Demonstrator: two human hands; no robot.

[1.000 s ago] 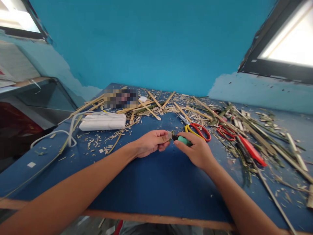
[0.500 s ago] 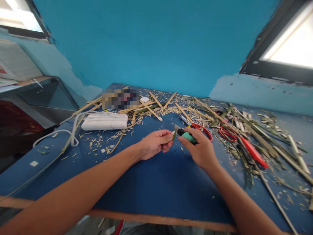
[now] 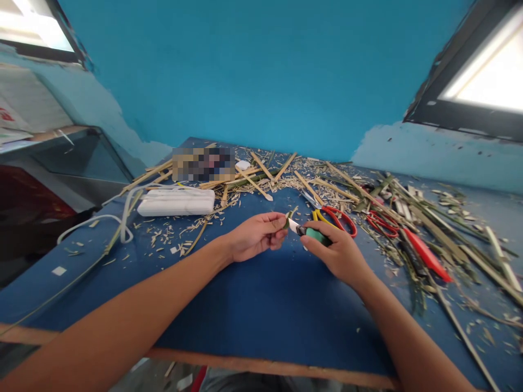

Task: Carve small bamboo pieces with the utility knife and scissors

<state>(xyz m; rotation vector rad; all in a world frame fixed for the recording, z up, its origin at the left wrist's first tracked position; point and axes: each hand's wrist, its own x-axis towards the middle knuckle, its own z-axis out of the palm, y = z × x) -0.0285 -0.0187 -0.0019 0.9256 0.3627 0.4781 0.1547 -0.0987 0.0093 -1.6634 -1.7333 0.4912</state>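
Note:
My left hand (image 3: 261, 235) pinches a short green bamboo strip (image 3: 289, 216) between thumb and fingers, above the middle of the blue table. A thin pale sliver curls up at the strip's far end. In my right hand (image 3: 337, 247) is a utility knife (image 3: 316, 236) with a green and black handle. Its bright blade lies against the strip, close to my left fingertips. Just beyond my right hand lie scissors (image 3: 341, 220) with red and yellow handles, partly hidden by that hand.
On the blue table (image 3: 261, 316), a white power strip (image 3: 176, 202) with its cable lies left. Bamboo sticks (image 3: 261, 166) and shavings spread along the back. At right are more strips, red-handled scissors (image 3: 383, 223) and a red-handled tool (image 3: 427, 255). A blue wall (image 3: 261, 76) stands behind.
The knife blade has turned and now points left against the bamboo strip. A curled sliver now stands out from the strip. My right hand has shifted slightly, uncovering the scissors' yellow handle.

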